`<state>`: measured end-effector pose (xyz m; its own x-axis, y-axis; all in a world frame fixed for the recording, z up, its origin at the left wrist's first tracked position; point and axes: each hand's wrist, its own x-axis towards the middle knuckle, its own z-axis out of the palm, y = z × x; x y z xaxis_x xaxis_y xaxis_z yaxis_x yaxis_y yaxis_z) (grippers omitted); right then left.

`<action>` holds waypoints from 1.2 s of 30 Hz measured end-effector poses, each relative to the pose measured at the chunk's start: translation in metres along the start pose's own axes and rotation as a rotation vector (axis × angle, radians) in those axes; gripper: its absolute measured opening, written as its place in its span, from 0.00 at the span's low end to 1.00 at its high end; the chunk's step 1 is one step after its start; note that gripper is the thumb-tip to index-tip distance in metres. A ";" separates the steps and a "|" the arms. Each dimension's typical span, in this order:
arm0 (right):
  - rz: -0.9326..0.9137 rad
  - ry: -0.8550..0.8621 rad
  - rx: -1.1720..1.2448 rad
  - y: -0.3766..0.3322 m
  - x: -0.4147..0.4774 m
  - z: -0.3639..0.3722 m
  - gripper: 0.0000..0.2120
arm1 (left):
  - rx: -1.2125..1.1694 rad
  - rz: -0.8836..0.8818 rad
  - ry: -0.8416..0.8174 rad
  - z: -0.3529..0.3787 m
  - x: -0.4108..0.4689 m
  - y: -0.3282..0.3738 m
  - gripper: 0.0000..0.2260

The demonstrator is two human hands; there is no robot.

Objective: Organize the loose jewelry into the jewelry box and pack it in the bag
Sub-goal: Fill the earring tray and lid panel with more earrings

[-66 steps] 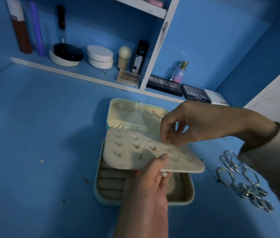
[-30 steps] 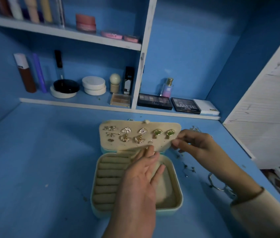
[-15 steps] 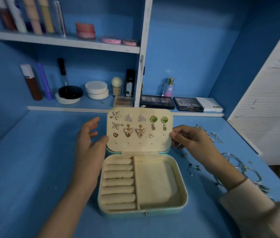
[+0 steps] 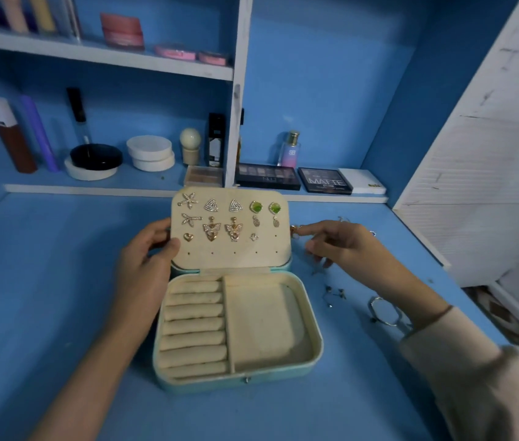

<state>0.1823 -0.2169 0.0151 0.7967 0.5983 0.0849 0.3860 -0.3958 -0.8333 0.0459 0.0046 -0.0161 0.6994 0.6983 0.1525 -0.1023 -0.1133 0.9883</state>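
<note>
The teal jewelry box [image 4: 314,351] lies open mid-table, showing cream ring rolls [image 4: 193,326] and a bare compartment. Its earring panel [image 4: 229,253] stands upright with several gold, silver and green earrings [image 4: 234,229] pinned on it. My left hand [image 4: 143,265] grips the panel's left edge, thumb on the front. My right hand [image 4: 344,246] hovers just right of the panel and pinches a small gold earring [image 4: 294,230] at its fingertips. Loose small pieces [image 4: 334,294] and silver bangles [image 4: 385,313] lie on the table to the right. No bag is in view.
A shelf behind the box holds eyeshadow palettes [image 4: 267,176], a perfume bottle [image 4: 291,149], white jars [image 4: 150,152] and tubes [image 4: 10,135]. A white louvred panel [image 4: 481,192] closes off the right side. The table's left half is bare blue surface.
The panel was turned over and stood upright with its earrings facing me. My left hand closed on its left edge. My right hand let go of the right edge and shifted slightly right.
</note>
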 end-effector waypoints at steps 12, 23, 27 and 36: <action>0.006 -0.459 -0.651 0.004 -0.044 -0.060 0.10 | -0.030 -0.003 0.022 0.002 0.003 -0.003 0.15; 0.053 -0.440 -0.689 0.015 -0.052 -0.062 0.06 | -0.033 0.017 0.027 0.004 0.004 -0.007 0.13; 0.029 -0.431 -0.655 0.015 -0.050 -0.061 0.04 | -0.038 0.013 0.027 0.004 0.004 -0.007 0.14; -0.261 0.035 -0.333 -0.006 -0.022 -0.012 0.04 | -0.033 0.059 0.027 0.002 0.004 -0.008 0.16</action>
<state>0.1681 -0.2366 0.0248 0.6656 0.6864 0.2930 0.7015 -0.4413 -0.5597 0.0507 0.0069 -0.0232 0.6725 0.7096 0.2103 -0.1664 -0.1320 0.9772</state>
